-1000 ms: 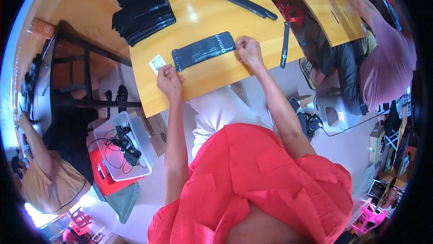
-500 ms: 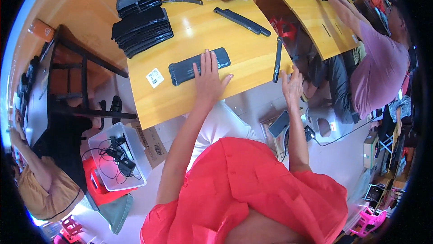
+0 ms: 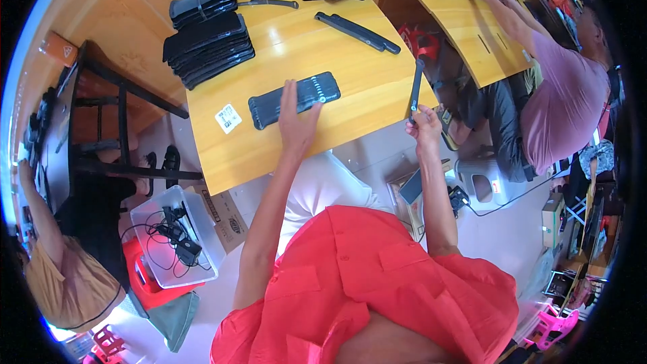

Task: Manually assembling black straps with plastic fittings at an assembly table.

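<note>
Fingers (image 3: 291, 94) flat across black pouch (image 3: 294, 100); right hand (image 3: 423, 128) pinching black strip (image 3: 416, 89).

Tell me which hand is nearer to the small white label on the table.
Left. The left hand rests on the flat black pouch just right of the white label; the right hand grips a black strip past the table edge.

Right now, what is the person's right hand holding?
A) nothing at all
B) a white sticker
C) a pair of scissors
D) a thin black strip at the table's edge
D: the right hand is closed around the lower end of a thin black strip at the edge of the wooden table, while the left hand lies flat on the black pouch.
</note>
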{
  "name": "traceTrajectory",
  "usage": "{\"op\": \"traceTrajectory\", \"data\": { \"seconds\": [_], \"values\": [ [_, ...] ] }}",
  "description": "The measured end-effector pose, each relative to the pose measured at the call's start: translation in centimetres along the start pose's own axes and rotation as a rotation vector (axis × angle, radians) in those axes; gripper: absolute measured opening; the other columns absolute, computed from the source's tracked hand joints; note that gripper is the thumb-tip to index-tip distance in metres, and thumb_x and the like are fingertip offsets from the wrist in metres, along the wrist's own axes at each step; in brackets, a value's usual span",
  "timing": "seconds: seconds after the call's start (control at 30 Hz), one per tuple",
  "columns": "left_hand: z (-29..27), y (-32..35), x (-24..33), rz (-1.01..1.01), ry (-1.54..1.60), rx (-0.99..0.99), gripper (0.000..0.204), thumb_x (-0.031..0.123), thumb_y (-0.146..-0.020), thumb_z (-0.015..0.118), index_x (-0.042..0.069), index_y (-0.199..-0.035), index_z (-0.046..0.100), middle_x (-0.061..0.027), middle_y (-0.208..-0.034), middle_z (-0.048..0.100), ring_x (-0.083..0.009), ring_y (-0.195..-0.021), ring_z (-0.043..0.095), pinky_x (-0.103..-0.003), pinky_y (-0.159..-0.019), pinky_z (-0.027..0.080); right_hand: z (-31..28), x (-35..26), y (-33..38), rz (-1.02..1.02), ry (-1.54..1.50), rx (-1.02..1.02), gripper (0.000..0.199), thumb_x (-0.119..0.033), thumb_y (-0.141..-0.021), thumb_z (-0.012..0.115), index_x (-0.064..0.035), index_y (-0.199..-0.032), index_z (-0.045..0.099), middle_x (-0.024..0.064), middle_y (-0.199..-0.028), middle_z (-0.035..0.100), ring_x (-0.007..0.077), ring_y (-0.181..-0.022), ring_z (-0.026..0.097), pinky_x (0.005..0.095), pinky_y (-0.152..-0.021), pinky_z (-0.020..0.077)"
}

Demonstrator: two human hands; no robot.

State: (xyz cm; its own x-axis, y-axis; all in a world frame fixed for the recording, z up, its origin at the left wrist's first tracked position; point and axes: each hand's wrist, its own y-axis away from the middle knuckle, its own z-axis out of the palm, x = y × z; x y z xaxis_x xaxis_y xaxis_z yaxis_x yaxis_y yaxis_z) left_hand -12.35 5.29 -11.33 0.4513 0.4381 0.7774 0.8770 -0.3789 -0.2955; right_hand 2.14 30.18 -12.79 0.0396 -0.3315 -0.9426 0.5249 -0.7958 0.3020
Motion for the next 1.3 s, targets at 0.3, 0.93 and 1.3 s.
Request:
{"op": "traceTrajectory", "data": {
  "seconds": [0.3,0.93,1.3],
  "values": [
    [-4.0,4.5,8.7,0.311,-0.178,-0.121,0.095,0.024,-0.059,0.08,0.011,-0.139,0.03,-0.0172,-0.137,0.036,-0.0355,-0.128,0.033,-0.055,-0.106,0.018,2.9,-7.9,7.5,0.188,0.286,-0.797,0.01,-0.007,-0.08,0.063,-0.0028,-0.089,0.062,-0.0001,-0.072,0.059,0.0058,-0.058,0.055,0.0208,-0.046,0.0452],
    [-10.7,8.8,1.3,-0.44,0.505,-0.616,0.014,0.01,-0.086,0.057,-0.003,-0.086,0.061,-0.0026,-0.07,0.059,-0.0077,-0.066,0.056,-0.022,-0.063,0.045,5.9,-5.6,7.9,-0.103,0.726,-0.878,0.007,-0.005,-0.077,0.069,-0.0016,-0.078,0.063,-0.0008,-0.059,0.056,0.0029,-0.048,0.049,0.0181,-0.043,0.0359],
    [-10.4,5.7,-2.4,-0.612,0.638,-0.03,0.012,0.01,-0.084,0.063,0.0,-0.091,0.064,-0.0018,-0.071,0.062,-0.0059,-0.059,0.057,-0.019,-0.053,0.049,9.0,-2.0,3.8,0.102,0.28,-0.794,0.013,-0.011,-0.084,0.063,-0.0001,-0.09,0.064,0.0061,-0.074,0.064,0.0098,-0.061,0.061,0.02,-0.05,0.0472]
  ]
}}
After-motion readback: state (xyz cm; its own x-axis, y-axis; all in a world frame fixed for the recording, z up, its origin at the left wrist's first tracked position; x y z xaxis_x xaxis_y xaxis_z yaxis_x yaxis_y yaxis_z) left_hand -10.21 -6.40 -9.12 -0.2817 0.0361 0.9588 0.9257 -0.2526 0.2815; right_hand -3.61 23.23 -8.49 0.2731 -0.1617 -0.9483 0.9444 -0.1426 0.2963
